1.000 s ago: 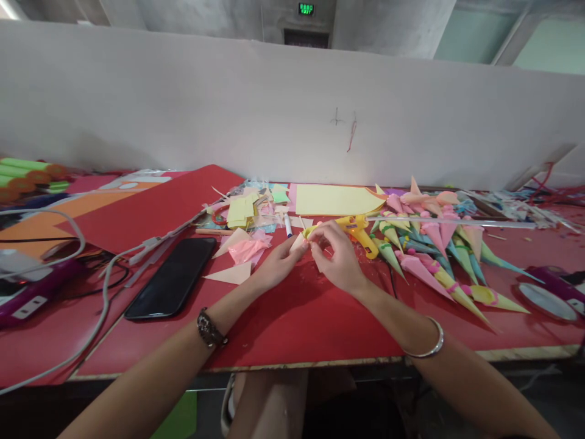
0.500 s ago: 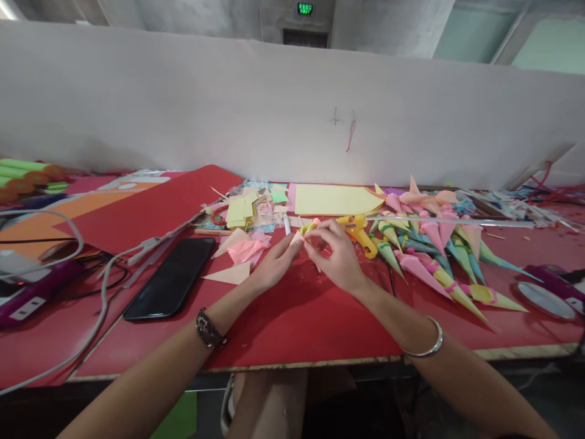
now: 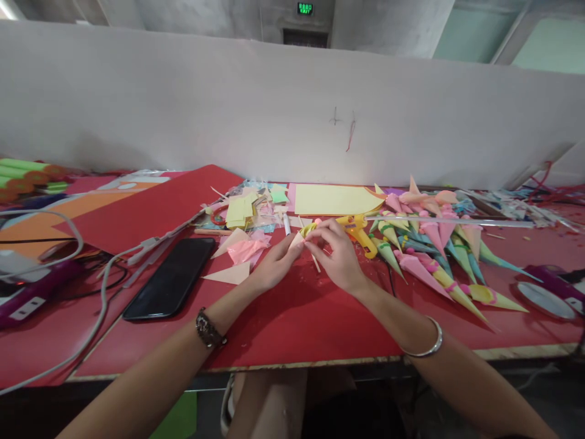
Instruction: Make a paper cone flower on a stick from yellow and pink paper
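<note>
Left hand (image 3: 276,263) pinches a cone (image 3: 297,240); right hand (image 3: 340,256) bunches at its rim — gripping or not, I can't tell. Likely a pressing step — calling next for steadiness.

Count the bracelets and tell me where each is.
2: a dark bracelet on the arm of the left hand; a silver bracelet on the arm of the right hand. No others show.

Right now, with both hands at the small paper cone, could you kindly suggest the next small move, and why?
Perhaps press the small paper cone lightly with the right hand, since the left hand holds it and both hands meet there.
</note>
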Available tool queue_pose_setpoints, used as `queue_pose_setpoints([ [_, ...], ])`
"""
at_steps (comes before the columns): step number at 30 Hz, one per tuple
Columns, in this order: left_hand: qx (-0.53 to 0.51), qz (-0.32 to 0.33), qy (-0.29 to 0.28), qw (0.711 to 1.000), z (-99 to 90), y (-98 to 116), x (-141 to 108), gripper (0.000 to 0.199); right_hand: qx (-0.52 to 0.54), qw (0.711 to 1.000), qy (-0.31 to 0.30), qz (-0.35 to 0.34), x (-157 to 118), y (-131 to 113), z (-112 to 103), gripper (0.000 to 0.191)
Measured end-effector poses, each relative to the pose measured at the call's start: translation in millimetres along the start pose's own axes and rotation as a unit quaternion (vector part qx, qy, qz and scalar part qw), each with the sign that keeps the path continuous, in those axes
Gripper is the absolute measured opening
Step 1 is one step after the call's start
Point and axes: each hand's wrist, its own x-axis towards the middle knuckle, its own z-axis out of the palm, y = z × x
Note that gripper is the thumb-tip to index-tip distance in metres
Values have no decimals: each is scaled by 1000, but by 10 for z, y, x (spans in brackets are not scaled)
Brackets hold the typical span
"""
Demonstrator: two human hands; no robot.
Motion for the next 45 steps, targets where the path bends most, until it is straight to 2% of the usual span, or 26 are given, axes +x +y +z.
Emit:
queue_pose_setpoints([
  [6, 23, -8, -12, 1000, -3, 62, -4, 39, 14, 1000, -1, 9, 2, -11, 0, 4],
  [9, 16, -8, 5, 1000, -8, 67, 17, 44, 23, 1000, -2, 18, 0, -28, -6, 8],
  [12, 39, -38, 38, 998, -58, 75, 50, 42, 19, 1000, 1, 23, -5, -40, -12, 12],
  [15, 86, -85, 114, 986, -193, 69, 87, 35, 17, 1000, 1, 24, -8, -39, -13, 11],
  [18, 141, -137, 220, 955, -395, -10, 122, 28, 22, 999, -6, 23, -7, -31, -10, 11],
  [20, 194, -157, 244, 937, -524, -98, 141, 26, 23, 999, -13, 23, -6, -28, -6, 10],
  [22, 269, -155, 229, 923, -614, -181, 153, 27, 23, 999, -19, 23, -8, -27, -1, 10],
  [24, 329, -139, 174, 917, -654, -237, 157, 31, 24, 999, -23, 22, -13, -26, 4, 10],
  [26, 371, -135, 127, 910, -662, -263, 158, 35, 23, 999, -28, 22, -20, -24, 9, 10],
  [30, 436, -159, 70, 883, -671, -288, 157, 33, 11, 999, -35, 20, -23, -24, 10, 10],
  [33, 471, -141, 42, 870, -696, -310, 146, 31, 10, 999, -38, 20, -16, -29, 7, 11],
  [36, 481, -131, 39, 866, -693, -304, 127, 28, 12, 999, -46, 23, -15, -29, 5, 11],
  [40, 457, -129, 46, 879, -626, -212, 113, 28, 17, 998, -59, 26, -25, -19, 12, 13],
  [43, 382, -108, 41, 917, -565, -108, 105, 36, 17, 998, -61, 30, -32, -8, 28, 11],
  [45, 311, -65, 25, 948, -530, -50, 92, 36, 21, 998, -52, 41, -34, 0, 39, 9],
])
